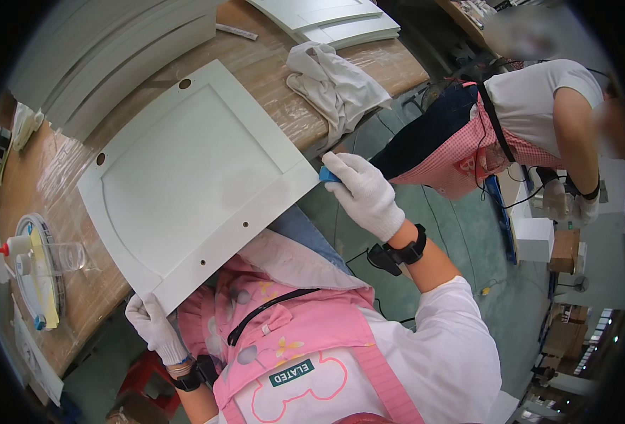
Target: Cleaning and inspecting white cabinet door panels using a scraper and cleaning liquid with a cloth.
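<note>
The two gloved hands stand well apart: the left hand grips the near corner of a white panel; the right hand clasps a blue block at, or just beside, the right corner. Between them the panel overhangs the table, its holes already made; which edges are done or left cannot be told. Beyond the hands: a tall panel stack and crumpled cloth.

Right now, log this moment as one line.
left hand: gripping white panel; right hand: holding blue block by panel's right corner; panel: overhanging table
</note>
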The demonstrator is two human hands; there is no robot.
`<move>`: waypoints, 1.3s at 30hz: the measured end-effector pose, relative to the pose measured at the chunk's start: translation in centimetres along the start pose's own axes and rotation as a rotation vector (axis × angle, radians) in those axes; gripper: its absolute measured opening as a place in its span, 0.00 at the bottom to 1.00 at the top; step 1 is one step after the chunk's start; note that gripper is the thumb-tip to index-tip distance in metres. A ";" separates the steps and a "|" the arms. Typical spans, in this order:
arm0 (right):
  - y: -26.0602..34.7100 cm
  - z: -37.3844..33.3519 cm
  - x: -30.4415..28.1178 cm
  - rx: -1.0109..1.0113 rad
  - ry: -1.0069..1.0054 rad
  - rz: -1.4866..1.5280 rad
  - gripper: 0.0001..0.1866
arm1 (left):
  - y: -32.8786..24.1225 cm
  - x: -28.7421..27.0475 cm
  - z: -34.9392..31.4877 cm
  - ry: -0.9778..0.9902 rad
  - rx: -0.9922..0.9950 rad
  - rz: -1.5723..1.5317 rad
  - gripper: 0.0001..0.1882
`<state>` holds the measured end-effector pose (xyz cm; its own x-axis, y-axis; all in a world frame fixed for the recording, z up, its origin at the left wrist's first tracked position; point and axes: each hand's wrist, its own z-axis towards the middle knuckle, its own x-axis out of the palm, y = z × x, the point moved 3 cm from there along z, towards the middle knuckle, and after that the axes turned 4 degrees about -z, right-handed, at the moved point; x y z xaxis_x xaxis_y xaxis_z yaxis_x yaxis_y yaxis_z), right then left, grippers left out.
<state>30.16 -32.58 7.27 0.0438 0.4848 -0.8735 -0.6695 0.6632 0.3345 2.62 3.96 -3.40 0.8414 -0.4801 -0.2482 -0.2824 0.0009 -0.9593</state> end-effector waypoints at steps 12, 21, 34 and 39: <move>-0.6 0.5 0.3 -0.012 -0.024 -0.105 0.25 | -0.8 0.2 -0.2 -0.002 -0.008 0.053 0.16; -1.7 0.6 0.3 0.015 0.041 0.003 0.24 | -0.2 -0.3 0.0 -0.011 -0.035 0.084 0.16; -3.5 1.7 0.4 0.098 0.050 0.133 0.23 | -2.2 0.8 -0.5 -0.022 0.001 0.091 0.16; -3.3 1.6 0.2 0.130 0.009 0.198 0.22 | -1.9 0.7 -0.6 -0.022 0.006 0.102 0.16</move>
<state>33.62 -33.75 6.53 -0.0859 0.6082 -0.7891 -0.5632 0.6237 0.5420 3.50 3.12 -1.68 0.8186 -0.4577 -0.3470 -0.3639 0.0541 -0.9298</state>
